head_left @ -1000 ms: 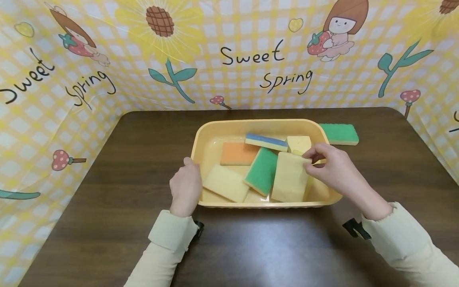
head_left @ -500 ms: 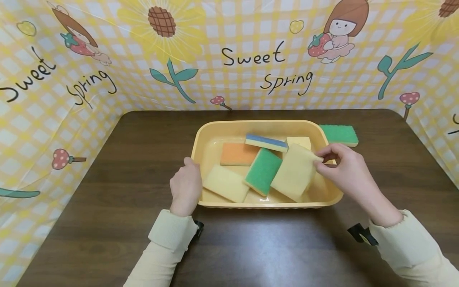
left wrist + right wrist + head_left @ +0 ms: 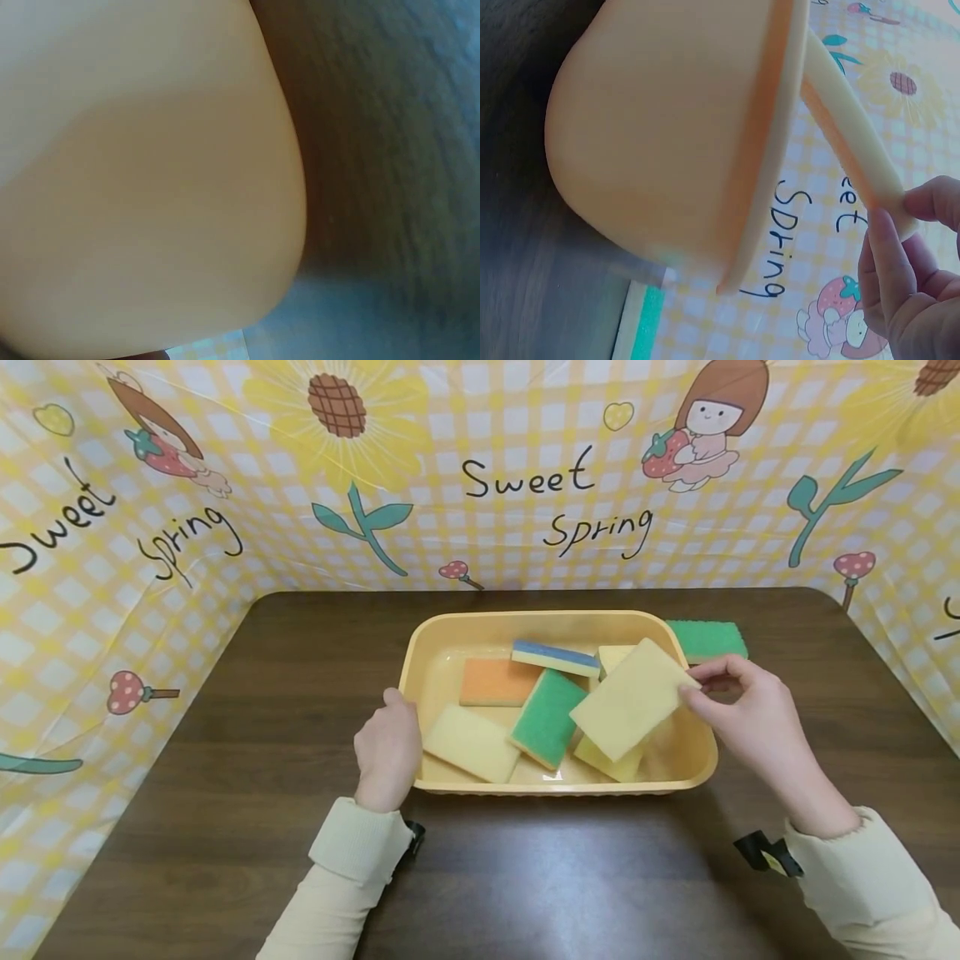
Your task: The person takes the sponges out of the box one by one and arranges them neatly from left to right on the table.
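Pale yellow sponge point(image 3: 636, 697): I hold it tilted over the right end of the tub point(image 3: 540, 788), one corner reaching past the rim, pinched between thumb and fingers of my right grip point(image 3: 750, 714). My left grip point(image 3: 387, 747) is curled against the tub's left rim, holding it on the dark surface point(image 3: 225, 735). Inside lie a green sponge point(image 3: 549, 718), just left of mine, and an orange sponge point(image 3: 495, 682); a bright yellow sponge point(image 3: 609, 765) shows partly beneath mine.
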